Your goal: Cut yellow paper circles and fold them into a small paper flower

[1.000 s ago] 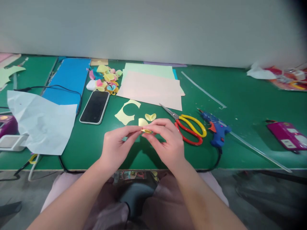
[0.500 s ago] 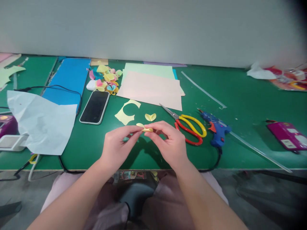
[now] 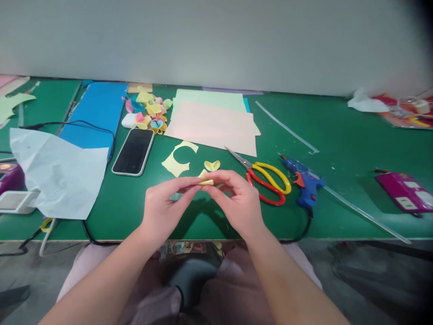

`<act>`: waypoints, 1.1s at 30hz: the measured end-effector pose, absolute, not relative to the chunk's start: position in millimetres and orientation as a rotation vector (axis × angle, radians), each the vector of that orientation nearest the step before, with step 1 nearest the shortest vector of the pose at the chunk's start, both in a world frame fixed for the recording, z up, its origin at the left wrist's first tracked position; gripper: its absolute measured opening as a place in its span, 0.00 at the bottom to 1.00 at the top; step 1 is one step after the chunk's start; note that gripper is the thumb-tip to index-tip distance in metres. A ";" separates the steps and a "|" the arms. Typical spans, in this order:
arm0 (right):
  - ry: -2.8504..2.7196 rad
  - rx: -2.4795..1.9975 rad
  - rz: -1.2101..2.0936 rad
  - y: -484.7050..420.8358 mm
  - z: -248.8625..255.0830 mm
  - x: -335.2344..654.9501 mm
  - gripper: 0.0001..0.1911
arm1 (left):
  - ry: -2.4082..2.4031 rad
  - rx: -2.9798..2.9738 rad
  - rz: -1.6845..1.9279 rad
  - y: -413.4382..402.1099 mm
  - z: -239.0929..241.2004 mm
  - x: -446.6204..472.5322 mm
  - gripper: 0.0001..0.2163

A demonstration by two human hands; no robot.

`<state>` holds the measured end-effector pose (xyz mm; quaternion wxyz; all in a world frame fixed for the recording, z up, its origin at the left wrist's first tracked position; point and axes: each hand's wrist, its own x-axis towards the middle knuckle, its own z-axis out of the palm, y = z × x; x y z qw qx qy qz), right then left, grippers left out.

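**Q:** While the two hands meet just left of the scissors (image 3: pixel 267 178), what sits between them?

**Me:** A small folded piece of yellow paper (image 3: pixel 205 179). My left hand (image 3: pixel 162 210) and my right hand (image 3: pixel 237 203) are both closed on it. Thumb and forefinger tips pinch it from either side, a little above the green table (image 3: pixel 338 135). A grip that light, I'd say, keeps the fold in place without crushing the paper.

**Q:** And what lies around the scissors?

**Me:** Their blades are shut and point away to the left, with the handles on the near side, close to my right hand. Just right of the scissors lies a blue glue gun (image 3: pixel 304 180), nozzle turned away from me and its cord running off the near edge. Left of the scissors, just beyond my fingertips, rests a heart cut-out (image 3: pixel 212 165). Further left is a yellow scrap (image 3: pixel 177 160) with a round bite cut out of it. Further left again, a phone (image 3: pixel 133 151) lies face up, its screen dark. Behind the scissors are flat sheets of pink paper (image 3: pixel 213 126). Far back to the left is a heap of folded paper bits (image 3: pixel 150 113), kept clear of the working spot, by my reckoning.
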<state>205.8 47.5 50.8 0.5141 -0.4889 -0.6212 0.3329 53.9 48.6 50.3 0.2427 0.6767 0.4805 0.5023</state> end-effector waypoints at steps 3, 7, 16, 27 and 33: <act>-1.467 -1.171 0.863 46.1 50.5 205.7 0.06 | 1.342 1.854 1.403 47.7 50.0 53.3 0.06; -1.485 -1.142 0.875 44.4 52.3 207.7 0.04 | 1.350 1.863 1.446 46.7 49.6 52.5 0.06; -1.475 -1.178 0.685 46.8 52.2 207.3 0.03 | 1.374 1.834 1.516 45.8 46.0 52.9 0.07; -1.566 -1.098 0.659 48.6 53.2 210.3 0.04 | 1.279 1.972 1.461 45.5 51.2 51.2 0.08; -1.562 -1.079 0.620 48.0 52.3 211.3 0.06 | 1.290 1.783 1.398 44.9 48.0 53.3 0.08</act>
